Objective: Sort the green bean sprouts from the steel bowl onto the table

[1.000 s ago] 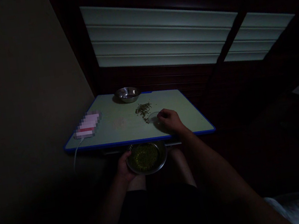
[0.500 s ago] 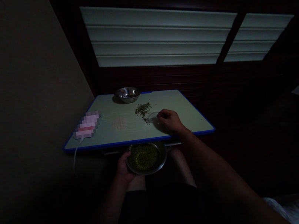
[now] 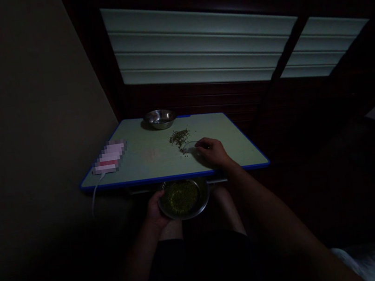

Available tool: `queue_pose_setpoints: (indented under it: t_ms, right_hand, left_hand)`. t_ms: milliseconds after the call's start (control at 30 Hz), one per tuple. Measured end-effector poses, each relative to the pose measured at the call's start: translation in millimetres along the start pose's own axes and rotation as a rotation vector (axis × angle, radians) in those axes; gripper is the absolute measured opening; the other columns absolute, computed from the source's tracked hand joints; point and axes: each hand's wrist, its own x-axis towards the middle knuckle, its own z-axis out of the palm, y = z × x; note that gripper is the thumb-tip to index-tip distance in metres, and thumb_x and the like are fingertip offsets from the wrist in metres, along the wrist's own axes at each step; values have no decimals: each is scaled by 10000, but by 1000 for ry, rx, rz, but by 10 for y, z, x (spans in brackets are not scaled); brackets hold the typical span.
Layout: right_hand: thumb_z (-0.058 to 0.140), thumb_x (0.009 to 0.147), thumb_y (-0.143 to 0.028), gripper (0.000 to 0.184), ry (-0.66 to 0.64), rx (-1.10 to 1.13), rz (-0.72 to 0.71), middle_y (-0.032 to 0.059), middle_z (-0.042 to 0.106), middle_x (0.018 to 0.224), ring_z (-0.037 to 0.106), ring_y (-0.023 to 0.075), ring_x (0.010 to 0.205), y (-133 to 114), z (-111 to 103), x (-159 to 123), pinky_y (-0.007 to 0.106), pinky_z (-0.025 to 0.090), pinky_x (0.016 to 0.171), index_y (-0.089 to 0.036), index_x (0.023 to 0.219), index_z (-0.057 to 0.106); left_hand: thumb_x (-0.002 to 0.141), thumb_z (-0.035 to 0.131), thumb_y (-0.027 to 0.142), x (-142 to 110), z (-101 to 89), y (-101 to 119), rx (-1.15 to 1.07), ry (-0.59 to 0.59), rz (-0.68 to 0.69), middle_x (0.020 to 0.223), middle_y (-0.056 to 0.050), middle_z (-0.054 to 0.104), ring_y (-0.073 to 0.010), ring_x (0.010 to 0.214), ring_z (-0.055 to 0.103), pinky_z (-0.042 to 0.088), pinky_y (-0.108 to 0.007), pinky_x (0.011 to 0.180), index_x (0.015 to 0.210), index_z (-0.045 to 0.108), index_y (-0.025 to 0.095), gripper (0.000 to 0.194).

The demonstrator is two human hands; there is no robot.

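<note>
My left hand (image 3: 156, 211) is closed on the left rim of a metal bowl (image 3: 205, 203), held just below the table's front edge. Inside it lie many small green beans (image 3: 182, 196), which look like mung beans. Over the tabletop, my right hand (image 3: 212, 151) pinches a thin, clear, round-edged piece (image 3: 190, 146), perhaps plastic; its exact kind is too dim to tell. The left edge of this piece is at the near end of a scattered heap of small brownish-green beans (image 3: 180, 137) on the table.
A second metal bowl (image 3: 160, 120) stands at the back of the pale, blue-edged table (image 3: 143, 173). On the left lies a pixelated pink, phone-like object (image 3: 109, 157) with a white cable (image 3: 94, 196). A wall rises at the left, and a dark slatted cabinet stands behind.
My right hand and the clear piece have shifted slightly left and away from me, along the near end of the heap. The left hand and its bowl have stayed in place.
</note>
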Motion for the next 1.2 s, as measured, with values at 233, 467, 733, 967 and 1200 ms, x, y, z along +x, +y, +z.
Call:
queue_pose_setpoints:
  t_ms: [233,467,733,967,1200]
  right_hand:
    - [592,701,-290,171,-26,1,-5,24,699,761,606,153,727,-1,-6,-7,277,468,717,-169,783,681]
    - [585,716,-286,189,-6,6,-5,35,718,818,620,157,776,3,4,-3,286,476,761,-172,820,693]
    - [596,709,-271,145,-12,-13,15,16,696,753,608,148,731,-21,-7,-13,271,466,725,-175,780,678]
    - [594,684,-271,146,-29,8,18,19,698,754,606,143,717,-9,4,-9,266,464,722,-172,754,675]
    - [570,664,-274,151,24,18,20,2,671,700,595,143,684,34,4,-2,260,450,674,-175,735,660]
  left_hand:
    - [751,553,215,-29,47,6,16,10,-9,830,-103,782,-289,847,727,496,-479,933,953,732,141,280]
    - [749,558,220,-52,58,11,31,20,-18,840,-109,780,-304,878,721,477,-501,955,1001,721,134,313]
    - [738,562,205,-45,50,3,30,38,14,842,-123,777,-313,886,718,471,-508,963,1022,717,118,334]
    - [744,557,209,-63,82,9,39,36,0,831,-118,780,-313,864,724,494,-515,936,938,729,124,273]
    - [740,562,202,-52,64,5,37,44,18,849,-127,780,-311,870,724,501,-497,930,951,730,114,283]
